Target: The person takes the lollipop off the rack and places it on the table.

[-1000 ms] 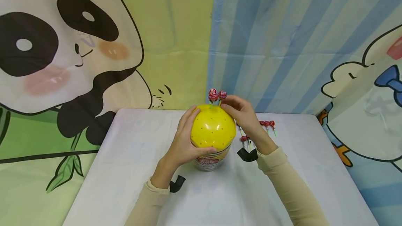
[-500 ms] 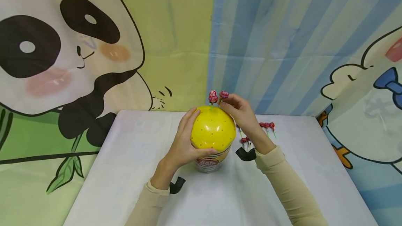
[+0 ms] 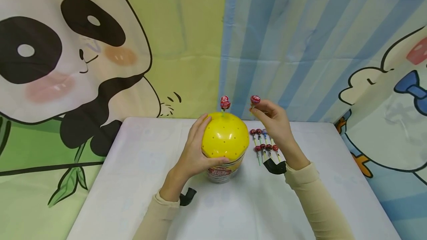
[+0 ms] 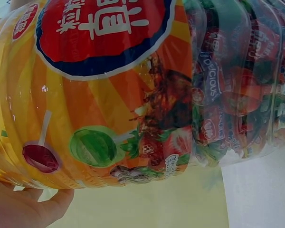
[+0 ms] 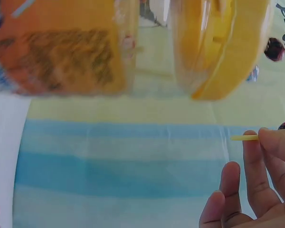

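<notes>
A clear plastic jar with a yellow and orange label stands on the table, capped by a domed yellow lid dotted with small holes. My left hand grips the lid's left side, thumb across the near side and fingers at the far side. Red-wrapped lollipops stand upright at the lid's far part. To the right of the lid, my right hand holds another lollipop up in the air. Thumb and index finger pinch its pale yellow stick, whose lower end points free. Wrapped lollipops show through the jar wall.
Two rows of lollipops lie on the white table right of the jar, partly hidden by the right hand and wrist. Behind the table's far edge hangs a cartoon-printed cloth. A black strap piece sticks out by the right wrist.
My right hand has lifted away from the lid and moved to the right, carrying its lollipop away from the standing ones. The left hand keeps its grip on the lid.
</notes>
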Available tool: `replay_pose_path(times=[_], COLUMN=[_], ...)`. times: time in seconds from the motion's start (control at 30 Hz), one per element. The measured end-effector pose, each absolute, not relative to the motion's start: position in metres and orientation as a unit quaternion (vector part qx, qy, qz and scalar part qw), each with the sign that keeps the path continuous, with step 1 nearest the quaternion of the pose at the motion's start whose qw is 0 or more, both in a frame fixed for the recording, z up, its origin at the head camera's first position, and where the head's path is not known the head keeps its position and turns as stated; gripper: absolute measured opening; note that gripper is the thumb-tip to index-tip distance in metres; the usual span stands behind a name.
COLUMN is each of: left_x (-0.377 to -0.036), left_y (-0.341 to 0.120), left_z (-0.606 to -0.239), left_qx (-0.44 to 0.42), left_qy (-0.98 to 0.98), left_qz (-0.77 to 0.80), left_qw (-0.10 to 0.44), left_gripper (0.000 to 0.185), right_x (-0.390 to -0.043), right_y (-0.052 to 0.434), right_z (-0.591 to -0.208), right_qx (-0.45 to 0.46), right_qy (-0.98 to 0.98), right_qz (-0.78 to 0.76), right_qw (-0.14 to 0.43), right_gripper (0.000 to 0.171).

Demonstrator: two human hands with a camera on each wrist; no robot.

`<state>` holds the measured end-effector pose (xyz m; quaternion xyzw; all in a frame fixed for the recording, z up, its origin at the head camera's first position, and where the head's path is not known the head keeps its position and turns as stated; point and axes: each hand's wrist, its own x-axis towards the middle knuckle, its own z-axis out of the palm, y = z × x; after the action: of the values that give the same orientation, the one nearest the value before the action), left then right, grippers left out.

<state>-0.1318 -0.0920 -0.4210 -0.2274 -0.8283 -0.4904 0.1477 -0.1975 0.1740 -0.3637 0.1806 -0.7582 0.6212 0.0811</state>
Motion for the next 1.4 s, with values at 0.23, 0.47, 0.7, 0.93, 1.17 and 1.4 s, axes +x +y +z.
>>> replay_pose_path(times=[0.23, 0.47, 0.7, 0.93, 1.17, 1.4], left_x=[-0.131, -0.131, -0.132, -0.132, -0.131, -0.132], left_y=[-0.093, -0.094, -0.093, -0.093, -0.093, -0.093], left_z=[-0.421, -0.42, -0.421, -0.421, -0.422, -0.422], left_qx=[-0.227, -0.228, -0.232, -0.236, -0.233, -0.235], left_qy=[-0.829, -0.827, -0.826, -0.824, -0.824, -0.823], left_qz=[-0.49, -0.491, -0.49, -0.489, -0.493, -0.493], left_qw=[0.147, 0.151, 0.155, 0.161, 0.154, 0.156], left_gripper=[0.117, 0.117, 0.117, 0.118, 0.118, 0.118], right_x=[-0.191, -0.188, -0.185, -0.18, -0.18, -0.179], right_y=[0.203, 0.229, 0.254, 0.275, 0.3, 0.313], right_z=[-0.377, -0.396, -0.42, -0.449, -0.493, -0.522], right_qx=[0.145, 0.109, 0.06, 0.012, -0.042, -0.091], right_qy=[-0.774, -0.786, -0.824, -0.854, -0.883, -0.898], right_qz=[0.608, 0.597, 0.55, 0.512, 0.463, 0.431], right_qw=[0.105, 0.115, 0.118, 0.095, 0.068, 0.002], right_gripper=[0.022, 0.026, 0.029, 0.034, 0.034, 0.03])
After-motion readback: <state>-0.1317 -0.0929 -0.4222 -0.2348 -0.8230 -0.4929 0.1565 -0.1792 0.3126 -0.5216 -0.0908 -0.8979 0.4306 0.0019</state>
